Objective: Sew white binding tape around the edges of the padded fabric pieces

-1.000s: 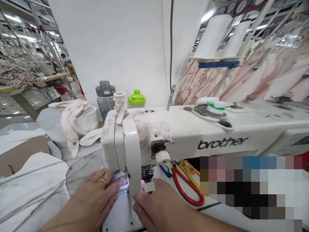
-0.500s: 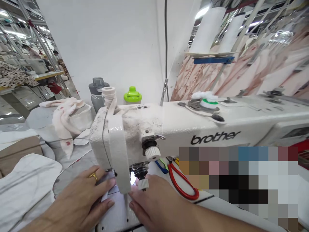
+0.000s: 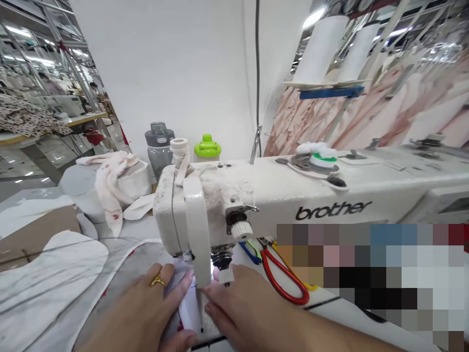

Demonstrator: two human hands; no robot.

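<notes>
A white sewing machine (image 3: 271, 195) marked "brother" stands before me, its needle area lit but mostly hidden behind the head. Wearing a gold ring, my left hand (image 3: 142, 303) lies spread on pale fabric (image 3: 188, 310) with reddish marks, left of the needle area, thumb apart from the fingers. My right hand (image 3: 252, 303) is on the other side, close to the presser area. Its thumb and forefinger are bent close together; the other fingertips are hidden behind the lower white knob (image 3: 225, 276), so what they hold cannot be made out.
Red-handled scissors (image 3: 286, 283) lie right of my right hand. White cut pieces (image 3: 66, 264) and a pink-white cloth (image 3: 112, 188) are at left. A grey bottle (image 3: 160, 151) and a green-lidded bottle (image 3: 207, 147) stand behind the machine. Thread cones (image 3: 320, 49) rise at upper right.
The view has shifted, so the machine sits farther right. My left hand has moved lower and right, its thumb farther down, with the pale fabric under it. My right hand stays beside the needle area.
</notes>
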